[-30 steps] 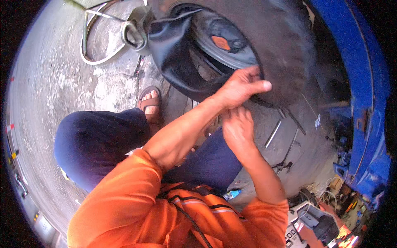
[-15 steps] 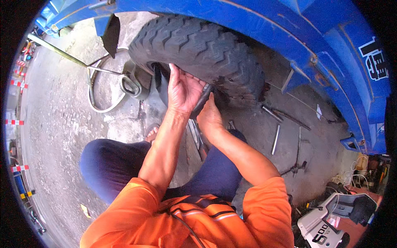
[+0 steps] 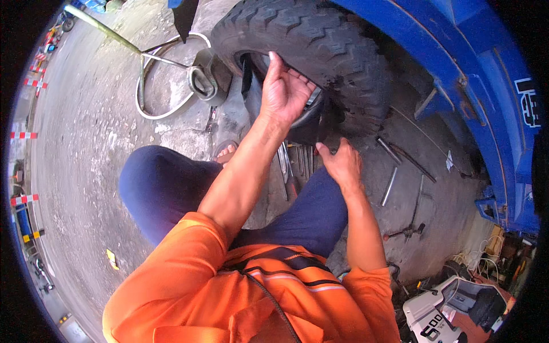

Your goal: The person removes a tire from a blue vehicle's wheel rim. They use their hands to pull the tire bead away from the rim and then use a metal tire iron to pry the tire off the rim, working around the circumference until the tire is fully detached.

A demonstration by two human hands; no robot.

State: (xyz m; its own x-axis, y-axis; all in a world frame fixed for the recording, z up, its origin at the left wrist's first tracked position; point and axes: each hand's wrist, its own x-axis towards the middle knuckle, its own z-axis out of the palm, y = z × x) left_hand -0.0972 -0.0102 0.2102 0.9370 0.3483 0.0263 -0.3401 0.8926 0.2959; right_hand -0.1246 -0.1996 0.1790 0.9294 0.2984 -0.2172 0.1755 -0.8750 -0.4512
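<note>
The person's left hand (image 3: 284, 94) is stretched forward with the palm turned up, the thumb standing off toward the tread and the fingers reaching under the inner edge of the large black tyre (image 3: 309, 43); the fingertips are hidden there, so I cannot tell how firmly they grip. The left forearm runs long and nearly straight from the orange sleeve (image 3: 163, 271), slanting up and to the right. The right hand (image 3: 343, 163) is lower and nearer the body, back upward, thumb and fingers apart with nothing between them; its thumb points at the lower edge of the black rubber piece (image 3: 306, 128) sagging from the tyre's opening, and I cannot tell whether they touch. The right forearm rises steeply, elbow bent out beside the right thigh. The tyre stands on the grey floor (image 3: 80, 171), ahead of the bent knees, along the side where the blue vehicle body (image 3: 440, 46) overhangs. Right of the right hand, a bright metal rod (image 3: 389, 187) lies on the floor, well in from its left edge.
</note>
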